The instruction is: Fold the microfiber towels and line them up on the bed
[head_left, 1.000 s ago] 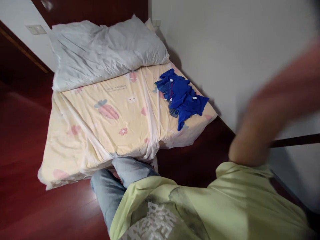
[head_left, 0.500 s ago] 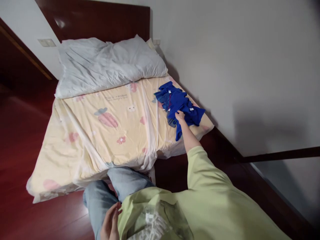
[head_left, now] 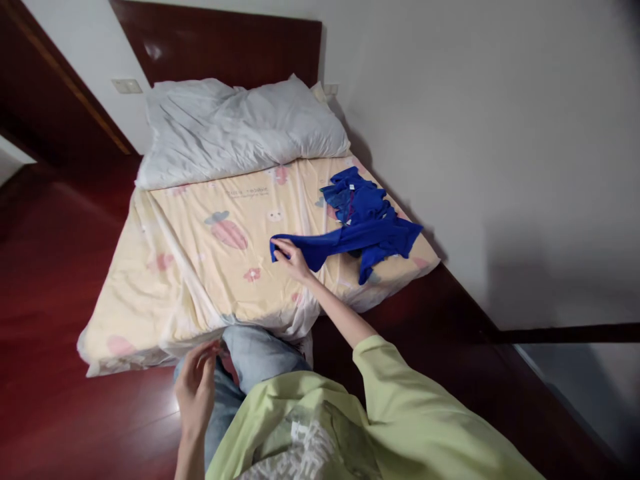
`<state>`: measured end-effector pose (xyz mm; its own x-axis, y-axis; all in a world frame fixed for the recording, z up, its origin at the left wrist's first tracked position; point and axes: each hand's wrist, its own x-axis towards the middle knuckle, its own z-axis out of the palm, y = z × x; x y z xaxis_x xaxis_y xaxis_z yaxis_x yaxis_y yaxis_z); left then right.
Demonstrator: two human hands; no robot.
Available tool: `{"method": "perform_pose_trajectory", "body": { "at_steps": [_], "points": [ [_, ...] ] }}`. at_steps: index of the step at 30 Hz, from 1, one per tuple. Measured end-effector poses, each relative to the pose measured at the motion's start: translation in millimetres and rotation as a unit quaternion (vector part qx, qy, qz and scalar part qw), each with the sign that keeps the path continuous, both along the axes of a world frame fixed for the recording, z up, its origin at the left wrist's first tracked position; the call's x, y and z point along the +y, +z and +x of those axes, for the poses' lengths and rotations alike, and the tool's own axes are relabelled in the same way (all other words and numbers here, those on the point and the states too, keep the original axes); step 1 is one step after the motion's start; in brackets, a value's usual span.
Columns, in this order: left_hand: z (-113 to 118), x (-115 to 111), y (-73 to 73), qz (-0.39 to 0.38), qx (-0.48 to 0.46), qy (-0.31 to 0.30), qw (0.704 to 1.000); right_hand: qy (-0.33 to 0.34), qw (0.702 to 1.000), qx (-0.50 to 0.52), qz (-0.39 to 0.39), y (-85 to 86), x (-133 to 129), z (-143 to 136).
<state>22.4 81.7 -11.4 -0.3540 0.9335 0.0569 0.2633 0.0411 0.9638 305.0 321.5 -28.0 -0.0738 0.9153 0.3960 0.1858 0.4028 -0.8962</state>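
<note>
My right hand [head_left: 293, 262] pinches one end of a blue garment [head_left: 360, 235]. The cloth is stretched leftward over the bed from a crumpled pile of blue clothes [head_left: 367, 198], which has a small white tag showing. My left hand [head_left: 197, 383] hangs in front of my knees near the bed's front edge, fingers loosely bent and apart with nothing in them. Under the clothes is a yellow sheet [head_left: 225, 280] with carrot and flower prints. The far end of the held garment lies bunched near the bed's right edge, so its full shape is hidden.
A large grey-white pillow [head_left: 240, 133] lies across the head of the bed, against a dark wooden headboard [head_left: 225, 40]. The white wall [head_left: 475, 133] runs along the right side. Dark red flooring [head_left: 55, 267] extends to the left, and a doorway frame stands at upper left.
My right hand has moved left from the pile, drawing an end of the blue garment out across the sheet. My left hand has risen toward the bed. The view has shifted slightly left.
</note>
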Motion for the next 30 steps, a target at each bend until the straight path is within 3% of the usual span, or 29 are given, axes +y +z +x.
{"method": "perform_pose_trajectory", "body": {
  "at_steps": [3,6,11,16,19,24,26,28,30],
  "points": [
    [-5,16,7.2,0.020,0.024,-0.038,0.999,0.079,0.997,0.016,-0.001,7.1,-48,-64],
    [-11,30,3.8,0.057,0.093,-0.048,0.993,0.154,0.988,-0.006,-0.017,11.1,-95,-119],
    [-19,39,-10.0,0.047,0.230,-0.063,0.970,0.187,0.977,-0.090,-0.053,5.9,-157,-173],
    [-28,29,-18.1,0.041,0.237,-0.058,0.969,0.162,0.972,-0.163,-0.046,0.4,-197,-175],
    [-34,23,-23.3,0.049,0.218,-0.032,0.974,0.101,0.977,-0.186,-0.038,-11.8,-208,-168],
    [-38,5,-33.8,0.022,0.178,0.017,0.984,-0.094,0.980,-0.172,-0.037,-40.0,-191,-153],
    [-41,-6,-37.9,0.012,0.167,0.019,0.986,-0.135,0.973,-0.180,-0.040,-43.2,-176,-143],
    [-45,-16,-41.3,0.007,0.159,0.016,0.987,-0.108,0.971,-0.211,-0.028,-40.9,-159,-132],
    [-51,-26,-43.7,0.009,0.153,0.000,0.988,-0.011,0.967,-0.254,-0.002,-36.6,-145,-123]
  ]
}}
